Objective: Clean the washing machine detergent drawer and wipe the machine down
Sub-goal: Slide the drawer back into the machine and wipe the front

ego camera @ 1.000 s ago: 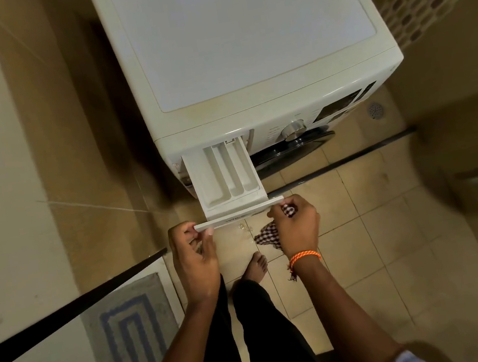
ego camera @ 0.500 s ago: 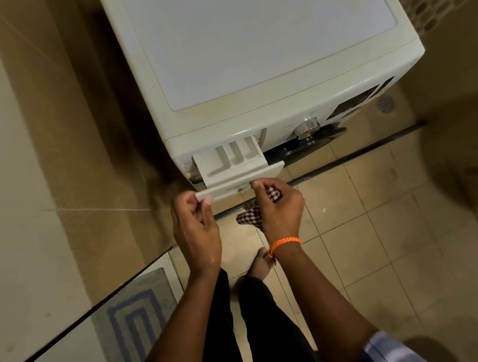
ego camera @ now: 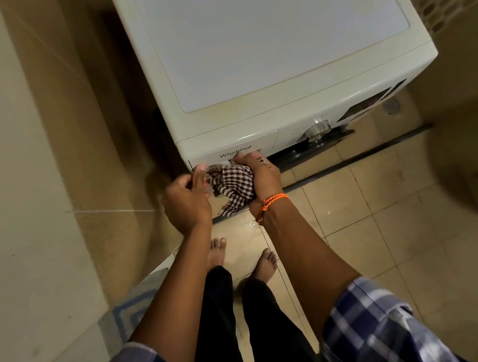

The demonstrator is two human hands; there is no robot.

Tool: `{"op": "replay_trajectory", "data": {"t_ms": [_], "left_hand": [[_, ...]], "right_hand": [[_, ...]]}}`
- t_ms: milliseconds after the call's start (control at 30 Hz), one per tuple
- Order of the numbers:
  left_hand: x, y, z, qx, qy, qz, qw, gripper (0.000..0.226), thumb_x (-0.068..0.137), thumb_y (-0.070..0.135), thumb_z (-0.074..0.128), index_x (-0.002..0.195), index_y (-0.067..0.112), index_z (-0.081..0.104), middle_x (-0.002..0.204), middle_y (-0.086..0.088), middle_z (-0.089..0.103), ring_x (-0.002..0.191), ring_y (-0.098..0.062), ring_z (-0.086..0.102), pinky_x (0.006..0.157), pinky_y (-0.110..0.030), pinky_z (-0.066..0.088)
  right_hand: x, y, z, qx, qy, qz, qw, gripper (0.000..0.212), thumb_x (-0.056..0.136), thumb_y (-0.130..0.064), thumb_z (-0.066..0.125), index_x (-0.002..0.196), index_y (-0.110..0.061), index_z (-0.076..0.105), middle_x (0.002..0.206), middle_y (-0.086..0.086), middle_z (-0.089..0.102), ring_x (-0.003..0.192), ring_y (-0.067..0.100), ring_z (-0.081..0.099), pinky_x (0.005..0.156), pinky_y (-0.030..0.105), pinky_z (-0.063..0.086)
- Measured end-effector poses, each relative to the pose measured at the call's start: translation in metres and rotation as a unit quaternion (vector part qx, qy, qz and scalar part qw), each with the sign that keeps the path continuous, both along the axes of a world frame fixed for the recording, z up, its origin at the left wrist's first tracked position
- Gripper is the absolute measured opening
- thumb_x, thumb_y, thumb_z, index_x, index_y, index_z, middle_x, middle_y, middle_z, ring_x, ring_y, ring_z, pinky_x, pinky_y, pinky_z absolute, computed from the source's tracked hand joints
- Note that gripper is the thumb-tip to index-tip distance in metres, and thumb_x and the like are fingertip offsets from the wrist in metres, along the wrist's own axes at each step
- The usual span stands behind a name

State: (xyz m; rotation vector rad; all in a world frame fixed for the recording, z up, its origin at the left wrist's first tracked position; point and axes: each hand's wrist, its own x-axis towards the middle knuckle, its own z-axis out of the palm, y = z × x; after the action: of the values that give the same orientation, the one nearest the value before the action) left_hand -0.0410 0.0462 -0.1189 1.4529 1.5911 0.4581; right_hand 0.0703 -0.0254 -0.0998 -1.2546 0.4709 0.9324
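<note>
The white front-loading washing machine fills the upper middle of the view. Its detergent drawer sits pushed in, its front flush with the panel. My right hand grips a brown-and-white checked cloth and its fingertips touch the drawer's lower edge. My left hand is at the drawer's left corner, one finger stretched up against it, the other fingers curled with nothing in them.
A silver dial and display sit right of the drawer, the dark door below. A tiled wall stands close on the left. A blue-and-grey mat lies at lower left. My bare feet stand on beige floor tiles; a floor drain is at right.
The drawer, pulled far out a second ago, has slid fully into the machine under both hands. I have stepped closer to the machine.
</note>
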Motion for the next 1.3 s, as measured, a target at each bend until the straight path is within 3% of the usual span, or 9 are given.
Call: {"op": "replay_trajectory", "data": {"t_ms": [67,167,367,500,600,800,933,1133,1300], "left_hand": [[-0.001,0.001,-0.002,-0.012,-0.026,0.008,1.000,0.064,0.072,0.095,0.059,0.086,0.033,0.071,0.083,0.008,0.077,0.074,-0.018,0.076,0.073,-0.049,0.063],[-0.001,-0.001,0.001,-0.052,-0.107,0.029,0.993,0.050,0.071,0.092,0.064,0.093,0.047,0.061,0.104,0.004,0.075,0.094,-0.025,0.076,0.085,-0.056,0.063],[0.001,-0.011,0.019,-0.102,-0.199,0.050,0.974,0.046,0.084,0.079,0.058,0.110,0.041,0.059,0.121,0.001,0.069,0.111,-0.022,0.069,0.099,-0.051,0.060],[-0.023,-0.027,0.030,-0.226,-0.278,0.068,0.931,0.051,0.103,0.068,0.046,0.141,0.037,0.062,0.139,0.005,0.062,0.122,-0.024,0.065,0.102,-0.046,0.056],[-0.036,-0.045,0.033,-0.284,-0.259,0.035,0.922,0.043,0.101,0.064,0.055,0.132,0.039,0.070,0.139,0.000,0.065,0.125,-0.026,0.063,0.096,-0.044,0.055],[-0.045,-0.091,0.036,-0.342,-0.214,0.107,0.909,0.034,0.096,0.040,0.072,0.125,0.022,0.074,0.130,-0.013,0.071,0.119,-0.030,0.067,0.095,-0.038,0.057],[-0.054,-0.121,0.032,-0.326,-0.212,0.120,0.913,0.019,0.100,0.029,0.064,0.102,0.036,0.081,0.124,-0.006,0.072,0.118,-0.027,0.066,0.089,-0.033,0.056],[-0.062,-0.145,0.032,-0.318,-0.205,0.128,0.917,0.028,0.105,0.021,0.052,0.109,0.035,0.075,0.128,-0.007,0.071,0.122,-0.030,0.065,0.095,-0.035,0.055],[-0.057,-0.142,0.036,-0.299,-0.202,0.143,0.922,0.025,0.105,0.026,0.055,0.102,0.036,0.078,0.129,-0.011,0.069,0.117,-0.030,0.066,0.089,-0.032,0.054]], "right_hand": [[-0.004,-0.005,-0.004,0.043,0.016,-0.006,0.999,0.003,0.092,-0.007,0.075,0.095,-0.007,0.075,0.094,0.013,0.074,0.090,0.030,0.071,0.093,0.052,0.057],[-0.005,-0.012,-0.008,0.058,0.033,-0.039,0.997,0.038,0.093,-0.023,0.079,0.124,-0.004,0.069,0.107,0.014,0.074,0.098,0.032,0.073,0.093,0.054,0.059],[-0.002,-0.017,-0.003,0.037,0.045,-0.044,0.997,0.027,0.092,-0.032,0.080,0.102,-0.008,0.073,0.099,0.014,0.074,0.096,0.033,0.071,0.094,0.054,0.059],[-0.022,-0.042,-0.003,0.047,0.053,-0.072,0.995,0.056,0.087,-0.033,0.082,0.130,-0.001,0.069,0.119,0.021,0.076,0.114,0.041,0.072,0.099,0.059,0.057],[-0.041,-0.071,-0.005,0.046,0.049,-0.092,0.993,0.053,0.094,-0.030,0.076,0.137,-0.002,0.065,0.126,0.023,0.073,0.121,0.044,0.068,0.103,0.062,0.054],[-0.077,-0.124,0.004,0.038,0.057,-0.135,0.989,0.047,0.094,-0.028,0.077,0.132,-0.002,0.069,0.127,0.024,0.072,0.119,0.044,0.069,0.103,0.060,0.055],[-0.092,-0.146,0.009,0.008,0.065,-0.146,0.987,0.053,0.086,-0.032,0.082,0.125,0.002,0.070,0.123,0.024,0.074,0.114,0.044,0.071,0.097,0.057,0.059],[-0.102,-0.166,0.016,0.018,0.072,-0.166,0.983,0.032,0.082,-0.027,0.080,0.103,-0.003,0.073,0.097,0.015,0.078,0.087,0.035,0.078,0.073,0.047,0.066],[-0.104,-0.159,0.010,0.014,0.054,-0.153,0.987,0.028,0.087,-0.027,0.082,0.104,-0.006,0.075,0.115,0.021,0.075,0.108,0.041,0.074,0.094,0.058,0.059]]}}
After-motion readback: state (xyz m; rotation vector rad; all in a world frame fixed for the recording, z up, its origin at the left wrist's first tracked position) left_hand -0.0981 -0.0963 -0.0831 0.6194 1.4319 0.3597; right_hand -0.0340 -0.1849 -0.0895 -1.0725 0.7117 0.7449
